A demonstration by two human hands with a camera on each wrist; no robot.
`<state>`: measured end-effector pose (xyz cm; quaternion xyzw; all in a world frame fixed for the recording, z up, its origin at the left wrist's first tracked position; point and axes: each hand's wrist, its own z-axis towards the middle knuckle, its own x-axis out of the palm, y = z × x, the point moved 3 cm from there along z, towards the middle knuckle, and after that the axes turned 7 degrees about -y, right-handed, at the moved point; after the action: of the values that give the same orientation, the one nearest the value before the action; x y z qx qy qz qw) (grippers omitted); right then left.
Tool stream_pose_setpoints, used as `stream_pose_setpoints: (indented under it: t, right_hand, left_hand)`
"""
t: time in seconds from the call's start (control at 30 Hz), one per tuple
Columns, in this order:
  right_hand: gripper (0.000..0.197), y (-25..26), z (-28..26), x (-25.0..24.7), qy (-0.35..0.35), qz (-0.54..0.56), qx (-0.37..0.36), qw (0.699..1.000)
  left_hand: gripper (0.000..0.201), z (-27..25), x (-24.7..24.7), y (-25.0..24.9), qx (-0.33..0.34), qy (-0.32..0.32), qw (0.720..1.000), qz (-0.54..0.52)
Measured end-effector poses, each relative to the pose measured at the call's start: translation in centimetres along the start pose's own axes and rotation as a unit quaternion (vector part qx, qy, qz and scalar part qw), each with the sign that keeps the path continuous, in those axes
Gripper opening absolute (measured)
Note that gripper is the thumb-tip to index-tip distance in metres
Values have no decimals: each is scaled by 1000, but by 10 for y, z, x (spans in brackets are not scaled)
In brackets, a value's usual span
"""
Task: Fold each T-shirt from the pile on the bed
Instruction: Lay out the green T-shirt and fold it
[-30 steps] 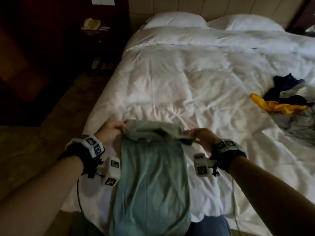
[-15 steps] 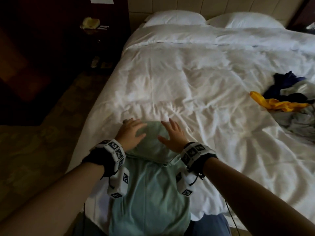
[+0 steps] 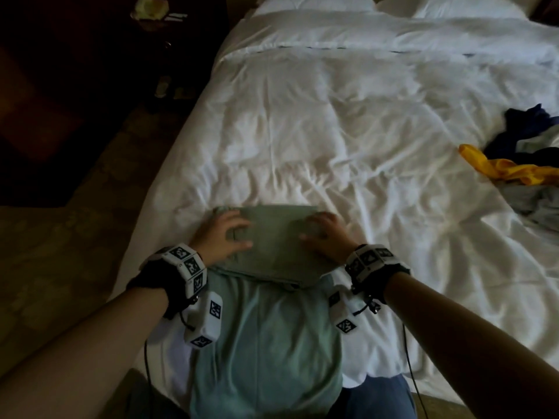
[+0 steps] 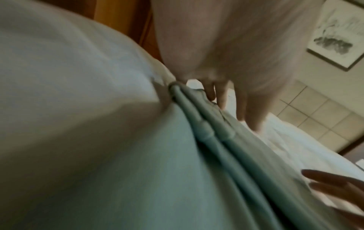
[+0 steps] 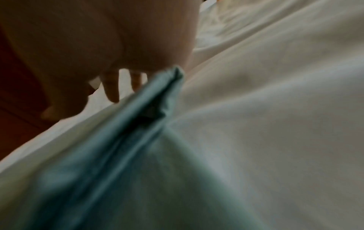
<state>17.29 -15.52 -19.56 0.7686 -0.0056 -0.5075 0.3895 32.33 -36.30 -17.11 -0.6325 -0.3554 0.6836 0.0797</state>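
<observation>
The left hand [image 3: 222,235] is lying flat on the left part of the folded panel of the green T-shirt [image 3: 273,246], fingers spread and straight, gripping nothing; a second ago it was pinching the far end of the shirt up off the cover, and half a second ago it was just coming down nearer the middle. The shirt is lying at the near edge of the white bed [image 3: 332,131], its far end now doubled back toward the person and the longer lower part hanging over the edge toward their legs. In the left wrist view the stacked green layers [image 4: 206,124] are showing under the fingertips [image 4: 220,96]. The right hand [image 3: 325,234] is pressing the right part of the same panel, fingers likewise extended and holding nothing, having slid outward from the centre. This suggests the first crosswise fold is laid and being smoothed, with another fold probably remaining. At the far right the pile of unfolded shirts [image 3: 520,164] is waiting, well apart.
</observation>
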Motion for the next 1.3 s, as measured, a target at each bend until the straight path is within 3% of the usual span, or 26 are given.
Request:
stream_pose_setpoints:
  t: [0.03, 0.1, 0.2, 0.3, 0.43, 0.5, 0.57, 0.67, 0.77, 0.87, 1.03, 1.2, 1.3]
  right_hand:
    - [62, -1, 4, -5, -39, 39, 24, 998]
    - [56, -1, 15, -12, -60, 93, 58, 992]
    - [58, 0, 33, -16, -24, 182, 122, 975]
    - [54, 4, 45, -19, 12, 169, 161, 972]
    - [35, 1, 58, -16, 65, 121, 164, 977]
    - [43, -1, 66, -21, 67, 103, 169, 978]
    - [50, 3, 78, -33, 31, 85, 160, 983]
    - [55, 13, 95, -53, -44, 82, 155, 984]
    - [51, 25, 109, -69, -112, 55, 142, 982]
    - [49, 35, 115, -78, -146, 102, 141, 974]
    - [42, 38, 99, -70, -107, 137, 134, 976]
    - [34, 41, 66, -77, -50, 338, 135, 930]
    - [32, 46, 45, -91, -27, 358, 118, 926]
  left_hand:
    - [45, 5, -8, 1, -6, -72, 995, -65]
    - [40, 15, -20, 7, -51, -134, 985, -96]
    - [55, 29, -25, 18, -152, -86, 977, -121]
    - [59, 40, -29, 24, -177, -16, 976, -122]
    - [34, 52, -36, 29, -174, 63, 979, -90]
    - [33, 60, -40, 31, -175, 67, 980, -73]
    - [37, 70, -43, 29, -166, 33, 983, -68]
    - [34, 87, -52, 16, -111, -69, 991, -32]
    - [31, 101, -62, 3, -58, -158, 985, -31]
    - [26, 109, -68, 0, -58, -196, 978, -41]
    - [26, 98, -62, 6, -59, -147, 987, -40]
    - [33, 74, -77, 4, -62, -112, 986, -110]
    - [36, 56, -88, -11, -40, -101, 986, -123]
